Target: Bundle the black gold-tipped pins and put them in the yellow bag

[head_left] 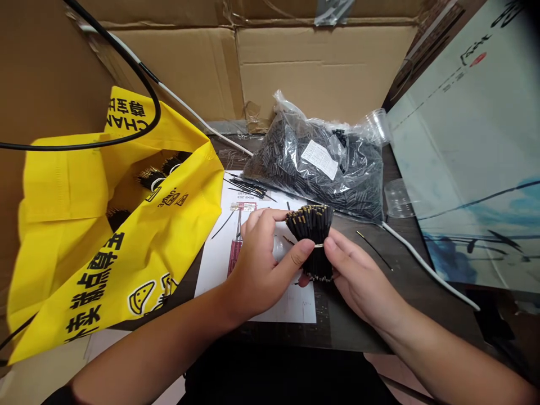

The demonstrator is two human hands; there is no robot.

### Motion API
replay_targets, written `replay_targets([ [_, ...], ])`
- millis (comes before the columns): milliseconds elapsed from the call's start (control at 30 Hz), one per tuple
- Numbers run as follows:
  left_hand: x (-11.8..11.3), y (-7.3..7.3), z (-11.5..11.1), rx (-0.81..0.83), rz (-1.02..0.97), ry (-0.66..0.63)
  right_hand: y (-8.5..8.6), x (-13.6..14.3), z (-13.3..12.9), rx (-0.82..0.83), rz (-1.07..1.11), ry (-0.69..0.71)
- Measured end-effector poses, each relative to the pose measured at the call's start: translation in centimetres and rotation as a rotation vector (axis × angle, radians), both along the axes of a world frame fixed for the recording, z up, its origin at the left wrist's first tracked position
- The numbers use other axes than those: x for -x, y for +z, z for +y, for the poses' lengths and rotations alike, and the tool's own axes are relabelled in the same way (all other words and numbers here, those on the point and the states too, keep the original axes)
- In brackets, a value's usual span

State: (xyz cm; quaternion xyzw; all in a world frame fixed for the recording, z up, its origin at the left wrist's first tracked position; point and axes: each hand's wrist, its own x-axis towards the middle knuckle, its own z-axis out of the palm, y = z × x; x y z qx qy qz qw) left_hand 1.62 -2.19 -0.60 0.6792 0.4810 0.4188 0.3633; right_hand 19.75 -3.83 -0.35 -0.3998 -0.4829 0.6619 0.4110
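Both hands grip one thick bundle of short black wires [313,225] in front of me. Gold-coloured tips show at its wider upper end, silvery ends at the bottom, and a pale band circles its middle. My left hand [270,253] holds it from the left, thumb by the band and index finger at the upper end. My right hand [352,264] presses on the right side near the band; some of its fingers are hidden behind the bundle. Beneath the hands lies a printed white sheet [211,270], with loose black wires [248,188] on its upper part.
A clear plastic bag of small black tubes [278,152] lies behind the hands. At left, an open yellow bag [177,236] holds more banded wire bundles [152,177]. One loose wire [374,251] and a white cable [430,273] lie at right. Clear cups [399,198] stand by a printed box [472,157].
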Motion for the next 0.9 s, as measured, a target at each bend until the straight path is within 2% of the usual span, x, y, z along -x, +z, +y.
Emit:
replay_targets([
  [133, 0.5, 0.9, 1.0, -0.270, 0.248, 0.054, -0.2, -0.3, -0.3, 0.025, 0.053, -0.009],
  [267, 0.9, 1.1, 1.4, -0.500, 0.337, 0.099, -0.5, -0.4, -0.2, -0.016, -0.046, -0.042],
  [367, 1.2, 0.9, 1.5, -0.626, 0.370, 0.049, -0.2, -0.4, -0.1, 0.010, -0.075, -0.057],
  [533, 1.5, 0.9, 1.5, -0.668, 0.369, 0.000, -0.1, -0.8, 0.0, 0.097, -0.030, -0.022],
  [700, 1.5, 0.9, 1.7, -0.712, 0.401, 0.020, -0.6, -0.7, -0.4, 0.143, 0.062, 0.007],
  [900, 1.3, 0.8, 1.8, -0.749, 0.448, 0.083, 0.0, -0.4, -0.3, 0.233, 0.024, -0.005],
])
